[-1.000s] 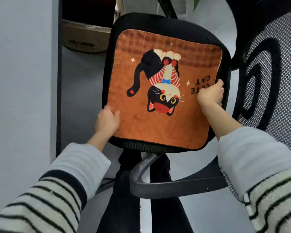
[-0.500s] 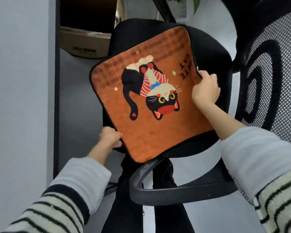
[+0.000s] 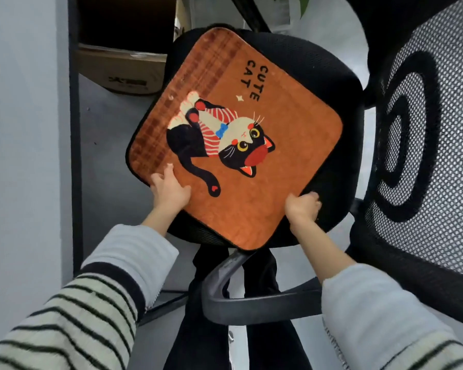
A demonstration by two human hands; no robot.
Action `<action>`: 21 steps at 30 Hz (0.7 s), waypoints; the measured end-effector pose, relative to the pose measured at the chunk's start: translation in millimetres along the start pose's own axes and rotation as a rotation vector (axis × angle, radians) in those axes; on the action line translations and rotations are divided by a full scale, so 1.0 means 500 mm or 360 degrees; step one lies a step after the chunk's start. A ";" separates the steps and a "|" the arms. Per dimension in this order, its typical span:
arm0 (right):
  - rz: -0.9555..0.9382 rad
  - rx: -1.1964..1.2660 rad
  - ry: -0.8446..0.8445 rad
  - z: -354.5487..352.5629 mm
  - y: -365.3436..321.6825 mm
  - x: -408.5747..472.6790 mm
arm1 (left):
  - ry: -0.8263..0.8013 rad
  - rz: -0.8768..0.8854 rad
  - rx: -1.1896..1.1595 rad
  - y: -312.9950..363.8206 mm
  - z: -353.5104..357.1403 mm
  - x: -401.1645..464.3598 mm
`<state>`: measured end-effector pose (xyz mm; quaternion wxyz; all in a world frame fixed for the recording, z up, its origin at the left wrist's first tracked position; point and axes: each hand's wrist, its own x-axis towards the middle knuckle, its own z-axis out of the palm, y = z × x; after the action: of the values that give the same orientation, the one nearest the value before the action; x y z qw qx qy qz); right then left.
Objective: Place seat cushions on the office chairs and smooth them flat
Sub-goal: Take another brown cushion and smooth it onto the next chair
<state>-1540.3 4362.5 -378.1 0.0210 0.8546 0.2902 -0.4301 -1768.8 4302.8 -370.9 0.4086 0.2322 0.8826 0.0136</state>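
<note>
An orange seat cushion (image 3: 251,198) with a black cat and the words CUTE CAT lies skewed, corner-on, over the black seat (image 3: 332,84) of an office chair. My left hand (image 3: 170,192) holds the cushion's near left edge, thumb on top. At the near right edge, my right hand (image 3: 302,208) grips the cushion with curled fingers. The cushion's near corner overhangs the seat front.
The chair's black mesh backrest (image 3: 422,145) stands at the right, and its grey armrest (image 3: 241,303) curves below the seat. A grey wall or panel (image 3: 24,129) runs along the left. A cardboard box (image 3: 123,70) sits on the floor beyond the seat.
The cushion has been turned counter-clockwise on the seat, so the cat's head now points right. My right hand moved from the right edge down to the near edge; my left shifted along its edge.
</note>
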 end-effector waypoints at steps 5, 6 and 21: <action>0.0270 0.0430 -0.0033 0.029 0.003 -0.006 | -0.0057 0.0212 0.0296 -0.031 0.036 -0.034; 0.0249 0.0435 -0.0001 0.023 -0.005 0.000 | -0.0024 0.0252 0.0347 -0.036 0.042 -0.042; -0.0308 -0.0098 0.0373 -0.113 -0.092 0.133 | 0.0279 0.0360 0.0099 0.025 0.003 0.034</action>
<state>-1492.5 4448.4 -382.4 -0.0284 0.8659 0.3848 -0.3183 -1772.2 4320.9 -381.6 0.3184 0.3407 0.8831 0.0523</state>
